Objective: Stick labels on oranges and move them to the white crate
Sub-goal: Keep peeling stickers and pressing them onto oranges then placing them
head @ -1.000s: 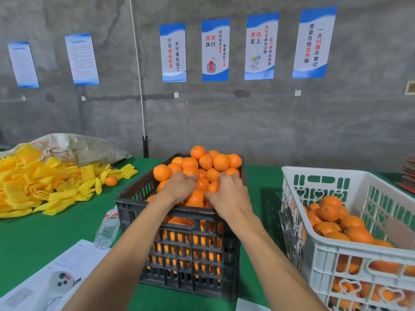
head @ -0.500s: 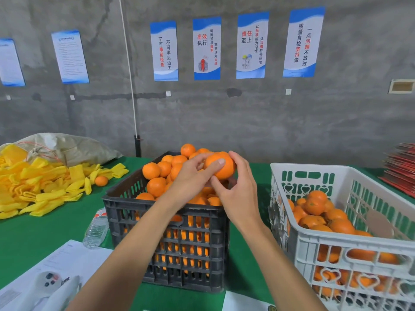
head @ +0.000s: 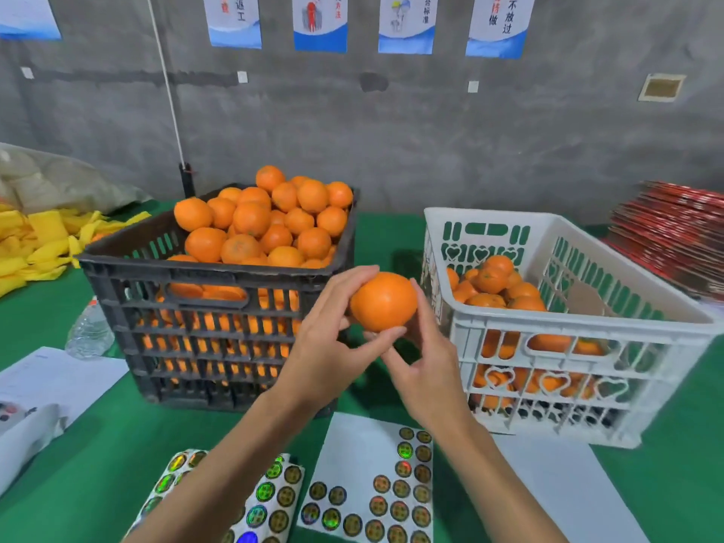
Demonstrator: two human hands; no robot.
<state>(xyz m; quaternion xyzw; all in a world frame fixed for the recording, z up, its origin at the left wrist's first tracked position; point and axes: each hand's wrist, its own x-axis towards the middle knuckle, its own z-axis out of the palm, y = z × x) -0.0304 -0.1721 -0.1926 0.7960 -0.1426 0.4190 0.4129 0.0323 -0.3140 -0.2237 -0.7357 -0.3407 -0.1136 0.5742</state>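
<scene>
Both hands hold one orange (head: 383,301) up in the air, in the gap between the two crates. The left hand (head: 327,346) curls around the orange from the left side, with fingers on top and the thumb under it. The right hand (head: 425,370) touches the orange from the right and from below, with its fingers bent around it.

The black crate (head: 196,331) stands on the left of the green table (head: 90,456). It is piled high with oranges (head: 266,221), way over the rim. The white crate (head: 568,339) stands on the right. It has some oranges in it too, but far fewer, and they sit low inside.

Near the person, on the table, lie two sheets of round shiny labels. One label sheet (head: 376,491) lies flat under the right arm. The other label sheet (head: 274,495) is curled and partly hidden by the left arm.

On the far left there is a heap of yellow wrappers (head: 35,244) and a clear water bottle (head: 89,333) lying beside the black crate. White papers (head: 55,380) lie at the left edge. A stack of red cards (head: 674,237) sits at the far right. Posters (head: 319,23) hang on the grey wall.
</scene>
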